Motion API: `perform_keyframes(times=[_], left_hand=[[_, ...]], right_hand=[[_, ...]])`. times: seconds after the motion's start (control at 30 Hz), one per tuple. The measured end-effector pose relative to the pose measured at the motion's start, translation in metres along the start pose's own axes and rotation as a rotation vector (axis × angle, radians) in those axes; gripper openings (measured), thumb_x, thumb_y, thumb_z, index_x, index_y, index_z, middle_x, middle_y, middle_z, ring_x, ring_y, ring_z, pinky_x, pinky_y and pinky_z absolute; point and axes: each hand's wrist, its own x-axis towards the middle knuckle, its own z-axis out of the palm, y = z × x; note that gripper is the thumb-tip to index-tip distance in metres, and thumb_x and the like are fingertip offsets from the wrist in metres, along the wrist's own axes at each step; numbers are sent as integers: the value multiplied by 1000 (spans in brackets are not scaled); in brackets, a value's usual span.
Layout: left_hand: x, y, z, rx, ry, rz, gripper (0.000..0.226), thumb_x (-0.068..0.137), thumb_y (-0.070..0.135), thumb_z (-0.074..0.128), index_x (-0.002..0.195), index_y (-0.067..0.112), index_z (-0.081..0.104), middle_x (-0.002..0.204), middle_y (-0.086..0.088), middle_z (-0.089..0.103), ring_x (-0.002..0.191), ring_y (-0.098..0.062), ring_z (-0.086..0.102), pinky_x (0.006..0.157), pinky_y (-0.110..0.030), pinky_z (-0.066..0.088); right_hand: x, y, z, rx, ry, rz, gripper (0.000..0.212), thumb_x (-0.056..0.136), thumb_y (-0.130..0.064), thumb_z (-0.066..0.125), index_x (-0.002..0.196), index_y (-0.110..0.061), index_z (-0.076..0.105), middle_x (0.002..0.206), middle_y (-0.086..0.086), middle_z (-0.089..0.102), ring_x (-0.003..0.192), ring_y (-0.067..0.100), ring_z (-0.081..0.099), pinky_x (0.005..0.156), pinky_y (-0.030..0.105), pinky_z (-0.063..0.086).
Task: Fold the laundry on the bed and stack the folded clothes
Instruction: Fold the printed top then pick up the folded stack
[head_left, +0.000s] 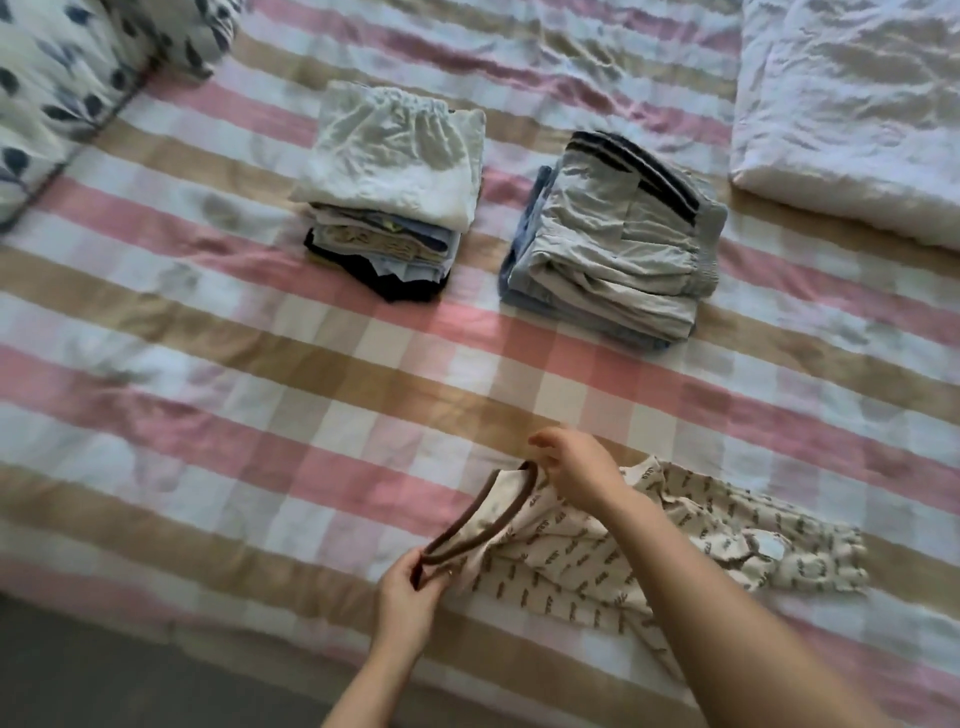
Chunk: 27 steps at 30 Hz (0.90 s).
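Observation:
A small cream pair of patterned trousers (691, 535) with a brown waistband lies near the bed's front edge, legs pointing right. My left hand (408, 587) pinches the near end of the waistband. My right hand (576, 467) grips the far end of the same waistband, and my forearm covers part of the cloth. Further back stand two folded stacks: one topped by a white garment (395, 156), with several thin items under it, and one of grey and blue clothes (618, 239) with a dark stripe on top.
The bed carries a pink, tan and white checked sheet (260, 364). A leaf-print pillow (62, 78) lies at the back left, a white folded quilt (852, 114) at the back right. Dark floor (104, 686) shows below the bed's front edge.

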Motion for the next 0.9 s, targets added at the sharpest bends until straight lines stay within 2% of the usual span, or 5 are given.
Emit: perform_keyframes(times=[0.2,0.4,0.5,0.77,0.9], left_hand=[[12,19,-16,-33,91,106,26,84,-2,59,68,18,64,57,3,59,55,-11,50,51,-20,37],[32,103,-47,0,116,410,30,87,9,61,68,31,65,50,15,55,47,2,48,48,-10,39],[50,125,-52,-33,106,448,11,85,15,63,78,23,67,55,14,56,51,-3,57,51,-27,57],[83,64,-43,338,68,227,12,88,10,56,90,20,63,78,8,63,74,-9,57,58,-15,39],[85,43,-52,201,51,77,8,92,19,54,96,16,61,90,0,64,85,-15,57,66,-26,41]], right_hand=[[5,7,5,-159,-227,27,16,79,-23,68,94,-22,68,99,0,68,93,21,61,77,33,51],[-51,-10,-25,182,512,-201,10,76,-11,72,73,-11,63,68,-4,58,60,13,52,53,19,40],[-69,-26,-7,268,648,-294,11,80,-15,67,74,-6,63,69,1,61,58,13,56,52,25,51],[-49,-21,69,22,62,-119,45,90,-12,48,134,-21,45,133,-1,47,119,18,46,93,35,46],[-36,-13,52,129,24,-114,42,88,-6,47,127,-21,55,125,-1,56,114,19,51,93,32,43]])
